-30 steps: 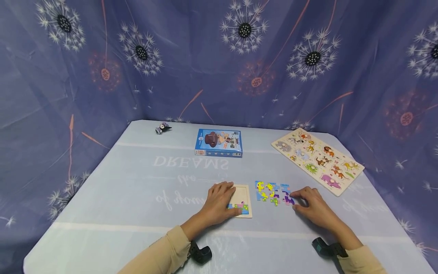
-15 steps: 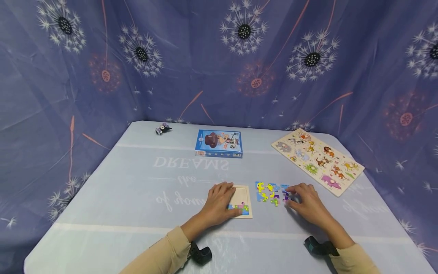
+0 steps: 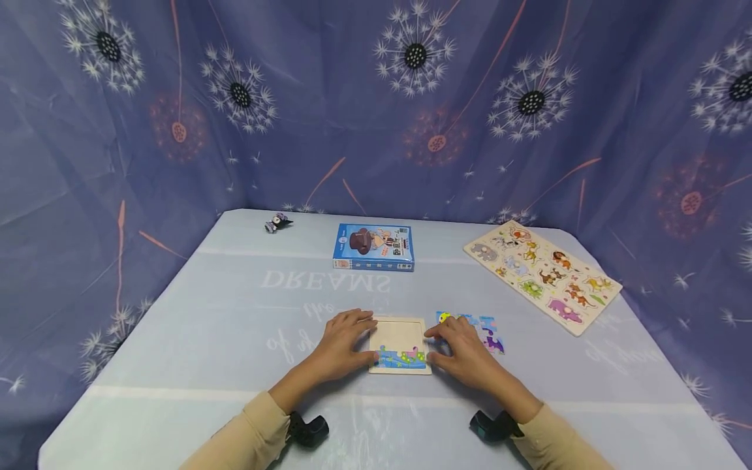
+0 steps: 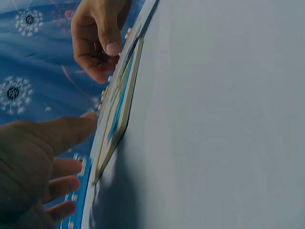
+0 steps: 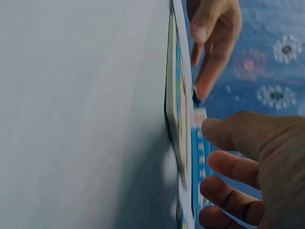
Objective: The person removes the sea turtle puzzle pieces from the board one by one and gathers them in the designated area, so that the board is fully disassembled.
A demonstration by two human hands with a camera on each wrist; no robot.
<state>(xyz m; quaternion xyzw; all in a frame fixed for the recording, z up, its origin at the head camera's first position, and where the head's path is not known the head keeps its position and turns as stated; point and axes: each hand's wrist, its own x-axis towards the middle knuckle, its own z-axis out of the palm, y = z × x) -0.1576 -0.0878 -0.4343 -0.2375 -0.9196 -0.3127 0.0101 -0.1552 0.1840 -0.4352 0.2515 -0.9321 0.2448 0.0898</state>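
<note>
A small square wooden puzzle tray (image 3: 399, 328) lies on the table in the head view, with a row of blue, green and pink jigsaw pieces (image 3: 402, 358) along its near side. At its left edge is my left hand (image 3: 343, 346), thumb and fingers apart; the left wrist view shows no thing between them. Opposite, my right hand (image 3: 467, 356) is by the tray's right edge, fingers loosely bent. Nothing shows in its grasp in the right wrist view. Loose jigsaw pieces (image 3: 489, 324), blue, yellow and purple, lie just beyond the right hand, which partly hides them.
Farther back stands a blue box (image 3: 373, 247) with a cartoon picture. A wooden animal puzzle board (image 3: 543, 275) lies at the right. One small dark figurine (image 3: 279, 222) is near the back left edge. A dandelion-print curtain (image 3: 329, 98) hangs behind the table.
My right hand has moved left from the loose pieces to the tray's right edge. The left hand has shifted left off the tray, uncovering its left side.
</note>
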